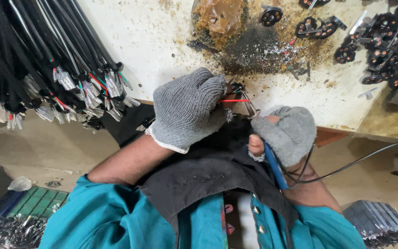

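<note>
My left hand [187, 108], in a grey knit glove, is closed around a small black plug part with a red wire [235, 100] sticking out to the right. My right hand [287, 133], in a grey fingerless glove, grips a blue-handled soldering iron [275, 168] whose metal tip [249, 109] meets the wire end beside my left hand. The iron's black cord trails off to the right. Both hands work at the edge of a stained white bench [153, 37], above a black cloth on my lap.
A bundle of black cables with stripped, tinned ends [70, 87] hangs over the bench at left. A tin of brown flux [219, 18] sits at the top centre. Several black plug inserts [383, 41] lie at the top right. Trays sit on the floor below.
</note>
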The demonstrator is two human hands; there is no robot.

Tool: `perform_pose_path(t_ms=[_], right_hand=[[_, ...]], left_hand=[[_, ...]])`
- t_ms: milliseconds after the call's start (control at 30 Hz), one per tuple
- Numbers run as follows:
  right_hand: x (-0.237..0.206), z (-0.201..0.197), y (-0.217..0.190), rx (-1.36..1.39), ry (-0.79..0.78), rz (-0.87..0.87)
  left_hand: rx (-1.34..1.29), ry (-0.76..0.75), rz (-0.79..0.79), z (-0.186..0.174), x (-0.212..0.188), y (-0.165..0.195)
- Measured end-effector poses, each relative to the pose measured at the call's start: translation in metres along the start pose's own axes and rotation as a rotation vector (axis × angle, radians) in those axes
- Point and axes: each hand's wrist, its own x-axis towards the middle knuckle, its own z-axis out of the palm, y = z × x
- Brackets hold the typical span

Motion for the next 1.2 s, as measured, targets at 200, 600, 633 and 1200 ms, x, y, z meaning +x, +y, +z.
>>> perform_pose_path(t_ms=[200,600,633,1200], right_hand=[[0.018,-0.003,-0.007,0.008,-0.012,-0.049],[0.014,0.0,0.003,-0.123,-0.21,-0.045],[0.015,-0.002,0.003,-0.129,-0.212,-0.042],[0.02,-0.007,-0.028,0.858,-0.001,1.141]], left_hand=[[-0.016,0.002,-0.003,-0.001,-0.001,-0.002],[-0.042,-0.018,-0.025,-0.001,-0.001,-0.001],[-0.042,-0.014,-0.026,-0.002,-0.001,-0.001],[-0.053,0.03,-0.003,-0.004,-0.002,-0.001]])
